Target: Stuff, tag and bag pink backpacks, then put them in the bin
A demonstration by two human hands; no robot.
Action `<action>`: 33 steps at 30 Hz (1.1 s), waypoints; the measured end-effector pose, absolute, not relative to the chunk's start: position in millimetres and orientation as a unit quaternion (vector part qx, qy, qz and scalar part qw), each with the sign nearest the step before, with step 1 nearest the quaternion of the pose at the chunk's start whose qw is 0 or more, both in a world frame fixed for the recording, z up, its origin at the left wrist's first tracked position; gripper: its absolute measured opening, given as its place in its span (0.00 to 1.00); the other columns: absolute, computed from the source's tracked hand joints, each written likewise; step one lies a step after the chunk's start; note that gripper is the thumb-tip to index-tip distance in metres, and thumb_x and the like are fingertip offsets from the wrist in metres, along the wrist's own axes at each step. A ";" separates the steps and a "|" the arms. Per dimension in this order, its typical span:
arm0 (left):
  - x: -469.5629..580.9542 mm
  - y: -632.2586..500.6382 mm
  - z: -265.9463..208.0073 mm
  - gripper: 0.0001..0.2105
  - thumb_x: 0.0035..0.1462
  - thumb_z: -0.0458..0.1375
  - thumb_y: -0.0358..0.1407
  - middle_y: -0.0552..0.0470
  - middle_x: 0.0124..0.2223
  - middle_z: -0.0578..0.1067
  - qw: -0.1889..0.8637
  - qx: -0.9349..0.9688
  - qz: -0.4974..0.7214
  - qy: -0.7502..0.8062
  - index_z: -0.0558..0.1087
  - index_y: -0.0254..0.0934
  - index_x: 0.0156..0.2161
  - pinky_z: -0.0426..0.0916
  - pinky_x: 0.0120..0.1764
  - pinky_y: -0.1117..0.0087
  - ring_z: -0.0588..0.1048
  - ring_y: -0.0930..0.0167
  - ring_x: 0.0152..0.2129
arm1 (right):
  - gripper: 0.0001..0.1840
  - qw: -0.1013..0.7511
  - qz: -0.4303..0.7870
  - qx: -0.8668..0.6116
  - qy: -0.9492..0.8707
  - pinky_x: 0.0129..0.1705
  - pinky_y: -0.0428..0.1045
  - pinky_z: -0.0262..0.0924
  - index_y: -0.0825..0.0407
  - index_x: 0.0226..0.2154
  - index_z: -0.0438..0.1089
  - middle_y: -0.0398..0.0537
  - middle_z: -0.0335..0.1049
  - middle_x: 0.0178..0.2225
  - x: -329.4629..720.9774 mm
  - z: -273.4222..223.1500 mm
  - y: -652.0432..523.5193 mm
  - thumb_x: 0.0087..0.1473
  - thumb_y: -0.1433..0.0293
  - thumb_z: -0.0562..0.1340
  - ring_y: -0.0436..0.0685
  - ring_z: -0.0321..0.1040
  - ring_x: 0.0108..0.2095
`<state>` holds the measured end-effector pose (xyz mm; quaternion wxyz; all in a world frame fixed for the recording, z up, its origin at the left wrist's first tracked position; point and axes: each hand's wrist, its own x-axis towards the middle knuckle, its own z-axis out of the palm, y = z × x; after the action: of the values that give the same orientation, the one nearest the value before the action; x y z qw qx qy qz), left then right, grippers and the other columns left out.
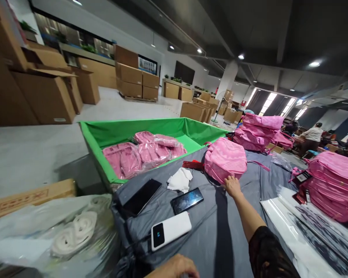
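Observation:
A pink backpack (224, 159) lies on the grey cloth-covered table (208, 235), with a red strap or tag sticking out on its left. My right hand (232, 186) reaches forward and grips the near lower edge of this backpack. Low in the view, my left hand (175, 267) is partly cut off by the frame; its fingers look loosely bent, with nothing visible in them. Close to that hand is a white power bank (171, 231) with a lit display. Beyond it rest a phone (187, 200), a black phone or tablet (142, 196) and a crumpled white cloth (180, 180).
Behind the table a green bin (100, 154) holds several plastic-wrapped pink backpacks (150, 152). More pink backpacks are stacked at the back (258, 133) and at right (335, 185), near clear plastic bags (304, 227). A bag of white rolls (75, 235) stands left. Cartons (46, 96) and a person (312, 135) are farther off.

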<state>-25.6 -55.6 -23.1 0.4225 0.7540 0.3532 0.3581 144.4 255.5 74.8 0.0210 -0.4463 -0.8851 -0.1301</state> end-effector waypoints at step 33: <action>67.0 -58.6 18.4 0.33 0.64 0.51 0.51 0.46 0.65 0.69 0.135 0.947 0.228 0.179 0.51 0.48 0.72 0.64 0.62 0.58 0.71 0.57 0.59 | 0.32 0.748 0.418 -0.450 -0.252 0.17 0.42 0.54 0.44 0.34 0.47 0.30 0.60 0.26 294.1 98.3 -127.2 0.46 0.51 0.70 0.45 0.54 0.17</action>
<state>67.0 -58.6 18.4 0.1348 0.9475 0.1793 0.2281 294.1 -127.2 98.3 0.7477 -0.4497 -0.2522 0.4185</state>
